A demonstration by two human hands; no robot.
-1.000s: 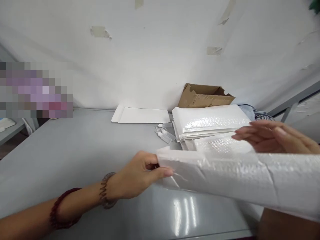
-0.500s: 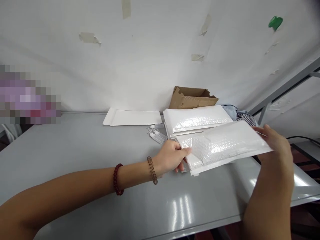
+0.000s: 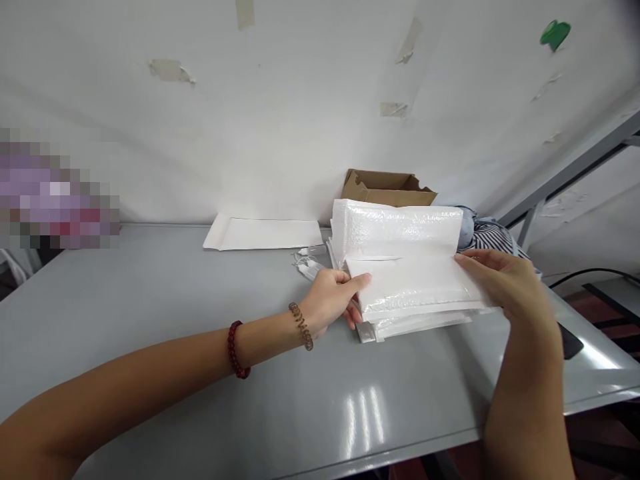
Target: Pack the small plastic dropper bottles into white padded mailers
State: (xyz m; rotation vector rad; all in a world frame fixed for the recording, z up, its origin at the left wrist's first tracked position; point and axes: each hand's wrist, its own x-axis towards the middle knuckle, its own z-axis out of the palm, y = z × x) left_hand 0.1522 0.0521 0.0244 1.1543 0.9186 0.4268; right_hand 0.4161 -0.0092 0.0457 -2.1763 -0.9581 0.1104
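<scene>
The scene is bright and evenly lit, with soft light that seems to fall from above, and the white wall (image 3: 280, 113) carries almost no shadow. Three pale streaks of glare lie on the grey table top (image 3: 363, 417), and a sharper shine crosses the white bubble mailer (image 3: 395, 227). The right hand (image 3: 505, 287) looks slightly soft with blur. Wide-angle distortion slants the metal shelf frame (image 3: 570, 180) at the right edge, and a blocky pixelated patch (image 3: 55, 193) hides part of the left side.
</scene>
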